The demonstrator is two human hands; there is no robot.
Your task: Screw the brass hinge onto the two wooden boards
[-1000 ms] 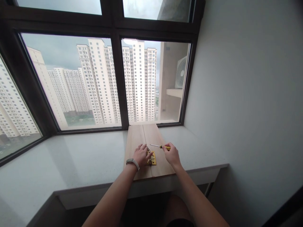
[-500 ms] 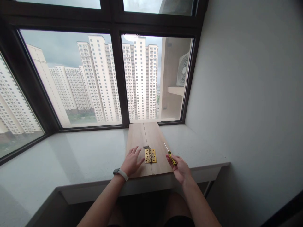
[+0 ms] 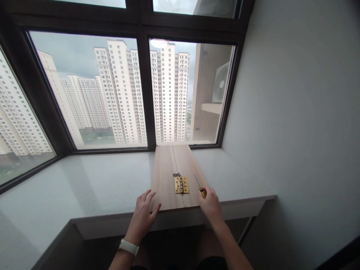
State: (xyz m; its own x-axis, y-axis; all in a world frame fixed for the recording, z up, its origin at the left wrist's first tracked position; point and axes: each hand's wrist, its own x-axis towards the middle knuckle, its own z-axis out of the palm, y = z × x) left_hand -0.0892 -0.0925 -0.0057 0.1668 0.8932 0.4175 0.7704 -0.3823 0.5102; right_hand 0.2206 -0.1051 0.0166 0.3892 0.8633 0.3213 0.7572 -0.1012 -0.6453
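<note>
Two pale wooden boards (image 3: pixel 165 161) lie side by side on the sill, their long edges meeting in a seam. A brass hinge (image 3: pixel 182 185) rests unfolded across that seam, and several small dark screws (image 3: pixel 177 174) lie just beyond it. My right hand (image 3: pixel 209 200) is wrapped round the black-and-yellow handle of a screwdriver (image 3: pixel 202 192), whose thin shaft points away over the right board. At the left board's near corner is my left hand (image 3: pixel 143 210), fingers spread and holding nothing; whether it touches the board I cannot tell.
The white windowsill (image 3: pixel 112 183) stretches to both sides of the boards. Beyond it stands a dark-framed window (image 3: pixel 151 93), with a plain wall (image 3: pixel 287 93) on the right. Below the sill's front edge are my knees.
My left hand has drawn back from beside the hinge, toward me and to the left. The right hand still holds the screwdriver, turned more palm-down. The hinge stays in place.
</note>
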